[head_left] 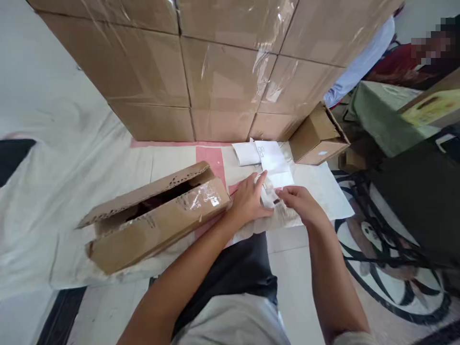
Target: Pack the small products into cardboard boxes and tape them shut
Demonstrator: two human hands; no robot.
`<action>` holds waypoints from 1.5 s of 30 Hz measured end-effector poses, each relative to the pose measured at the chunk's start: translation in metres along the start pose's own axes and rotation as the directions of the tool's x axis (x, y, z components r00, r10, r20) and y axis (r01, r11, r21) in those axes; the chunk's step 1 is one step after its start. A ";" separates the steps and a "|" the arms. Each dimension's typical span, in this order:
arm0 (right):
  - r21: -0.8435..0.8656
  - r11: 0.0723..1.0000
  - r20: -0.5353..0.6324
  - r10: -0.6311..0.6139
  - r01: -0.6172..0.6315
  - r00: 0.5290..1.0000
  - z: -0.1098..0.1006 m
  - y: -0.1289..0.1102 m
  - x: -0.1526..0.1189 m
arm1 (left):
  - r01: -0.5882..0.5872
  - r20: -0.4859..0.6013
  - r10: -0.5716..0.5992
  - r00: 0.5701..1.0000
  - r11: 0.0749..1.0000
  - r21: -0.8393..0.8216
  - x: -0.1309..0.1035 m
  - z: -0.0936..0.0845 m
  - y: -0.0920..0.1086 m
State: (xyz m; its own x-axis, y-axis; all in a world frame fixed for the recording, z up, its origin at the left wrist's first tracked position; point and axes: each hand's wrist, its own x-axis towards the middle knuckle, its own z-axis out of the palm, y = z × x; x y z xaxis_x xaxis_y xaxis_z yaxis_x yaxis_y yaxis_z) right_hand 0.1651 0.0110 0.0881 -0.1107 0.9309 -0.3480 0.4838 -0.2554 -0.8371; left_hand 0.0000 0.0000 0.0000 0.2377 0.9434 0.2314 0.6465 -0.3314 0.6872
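My left hand (250, 199) lies over a small clear plastic packet (269, 195) on the cloth, its thumb and fingers spread around it. At the packet's right edge, my right hand (299, 202) has its thumb and fingertips pinched together on the plastic. A small dark piece shows in the packet near those fingertips. Just beyond the hands are a printed white sheet (273, 160) and a curled white paper (246, 154). To the left lies a long brown carton (161, 220) with its top flaps partly raised.
Stacked cartons (223, 72) wrapped in clear film rise directly ahead. A smaller opened box (316, 136) stands right of the papers. Farther right are a dark chair (417, 201), a green-covered table (381, 115) and a person in red (395, 64).
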 end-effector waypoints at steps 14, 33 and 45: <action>0.169 0.979 0.027 0.108 -0.111 0.994 -0.015 0.057 -0.047 | -0.007 -0.058 0.005 0.998 0.999 -0.038 0.001 0.002 -0.003; 0.140 0.989 -0.116 0.064 -0.047 0.991 0.013 0.091 -0.032 | -0.021 -0.072 0.022 0.997 1.000 0.015 0.004 0.007 -0.007; 0.571 0.756 -0.076 -0.340 0.320 0.937 0.021 0.035 -0.083 | 0.085 -0.556 0.294 0.778 0.827 0.556 -0.146 -0.136 0.020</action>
State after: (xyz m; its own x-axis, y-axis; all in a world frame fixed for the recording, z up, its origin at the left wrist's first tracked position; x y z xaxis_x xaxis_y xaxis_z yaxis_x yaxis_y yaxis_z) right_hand 0.1730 -0.0807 0.0794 -0.2027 0.9792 -0.0094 -0.1652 -0.0437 -0.9853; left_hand -0.1202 -0.1423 0.0738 -0.0281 0.6441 0.7644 0.9580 -0.2010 0.2046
